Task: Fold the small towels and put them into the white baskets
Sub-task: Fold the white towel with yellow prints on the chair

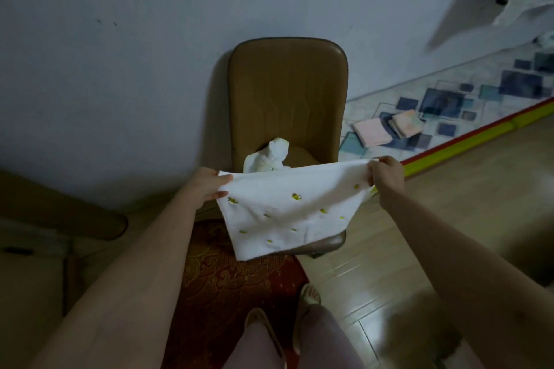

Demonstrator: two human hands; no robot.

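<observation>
**Now, square the towel before the first fold**

Both hands hold one white towel (287, 213) spread out above the seat of a brown chair (287, 84). The left hand (207, 184) pinches one top corner between thumb and fingers; the right hand (386, 172) has its fingers curled over the opposite top corner. Between the two grips the top edge runs nearly taut, and below them the cloth hangs toward the person, its lower edge sagging past the front of the seat.

The step in hand looks like the opening stretch before folding. To do it well, I would keep both pinches right at the corners and level them, since the right grip sits a little higher than the left, which skews the hanging edge. An even pull outward should flatten the wrinkles below the grips. Then bring one grip across to the other so corner meets corner, or lay the cloth down on the seat and fold it there.

Just beyond the grips, a crumpled white towel (269, 156) waits on the seat. Farther off past the right grip, folded pink cloths (386, 127) lie on a patterned mat (479, 93). No white basket is in view.
</observation>
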